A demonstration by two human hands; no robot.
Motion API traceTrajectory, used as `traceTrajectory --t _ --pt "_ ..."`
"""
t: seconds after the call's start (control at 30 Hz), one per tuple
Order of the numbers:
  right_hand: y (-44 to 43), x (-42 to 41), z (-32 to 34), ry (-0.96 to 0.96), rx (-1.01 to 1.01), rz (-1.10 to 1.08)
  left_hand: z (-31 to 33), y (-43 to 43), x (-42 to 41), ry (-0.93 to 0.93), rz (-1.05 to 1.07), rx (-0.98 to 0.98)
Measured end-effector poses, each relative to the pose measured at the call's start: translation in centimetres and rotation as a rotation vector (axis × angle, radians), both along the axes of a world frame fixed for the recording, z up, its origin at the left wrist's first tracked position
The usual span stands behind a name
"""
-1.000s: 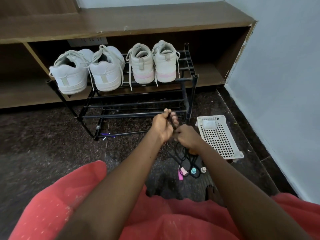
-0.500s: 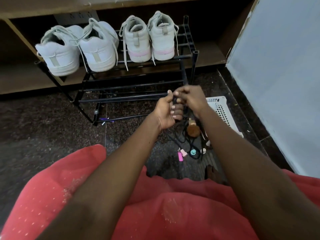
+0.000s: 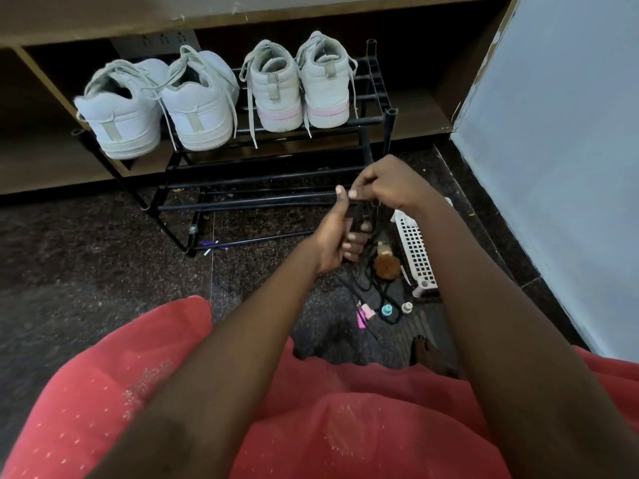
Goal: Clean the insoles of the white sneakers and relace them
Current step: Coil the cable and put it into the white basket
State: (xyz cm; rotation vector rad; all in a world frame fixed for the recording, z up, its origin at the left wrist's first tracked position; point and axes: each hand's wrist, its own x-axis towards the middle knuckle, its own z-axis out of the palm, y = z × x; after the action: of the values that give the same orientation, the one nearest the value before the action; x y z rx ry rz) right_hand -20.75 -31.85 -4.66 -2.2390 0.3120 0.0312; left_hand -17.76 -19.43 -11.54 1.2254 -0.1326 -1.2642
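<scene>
Item: two pairs of white sneakers, heels toward the camera, side by side on the top tier of a black metal rack.
- Low-cut pair, at left: plain white with a beige heel strip; pale laces threaded but loose, ends trailing over the rack bars.
- High-top pair, at right: white with a pink stripe along the sole and a heel tab; laces hanging untied down both sides.

Position relative to hands: both pairs sit well apart from the hands, above and beyond them.
- Left hand: fingers curled round a bundle of dark cords that trail to the floor.
- Right hand: fingertips pinching the upper end of the same cords, just beside the left thumb.

Surroundings: dark speckled stone floor, pale blue wall at right, wooden shelf unit behind the rack. On the floor lie a white perforated basket, a brown brush and small bottles. A red garment fills the foreground.
</scene>
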Motion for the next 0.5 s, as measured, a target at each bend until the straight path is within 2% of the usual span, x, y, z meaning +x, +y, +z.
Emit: traceTrajectory --t 0.1,0.17,0.27,0.33,0.43,0.5 --pt "-0.1 0.0 -3.0 -0.114 0.438 -0.231 0.9 0.4 1.1 0.213 0.097 -0.235" --pt "0.9 -0.9 -5.6 -0.056 0.562 -0.328 1.4 0.3 1.9 0.235 0.239 -0.373" --pt "2.5 -2.7 -6.2 0.161 0.379 -0.184 1.5 0.0 2.3 0.185 0.469 -0.413" --pt "2.6 -3.0 -4.9 0.258 0.229 -0.022 0.8 0.1 2.0 0.081 0.486 -0.272" --pt "2.0 -2.2 -1.2 0.26 -0.057 0.049 0.3 0.0 0.7 -0.136 0.213 -0.035" --pt "0.9 -1.6 1.0 0.165 -0.067 0.036 0.5 -0.1 0.2 -0.2 0.037 0.018"
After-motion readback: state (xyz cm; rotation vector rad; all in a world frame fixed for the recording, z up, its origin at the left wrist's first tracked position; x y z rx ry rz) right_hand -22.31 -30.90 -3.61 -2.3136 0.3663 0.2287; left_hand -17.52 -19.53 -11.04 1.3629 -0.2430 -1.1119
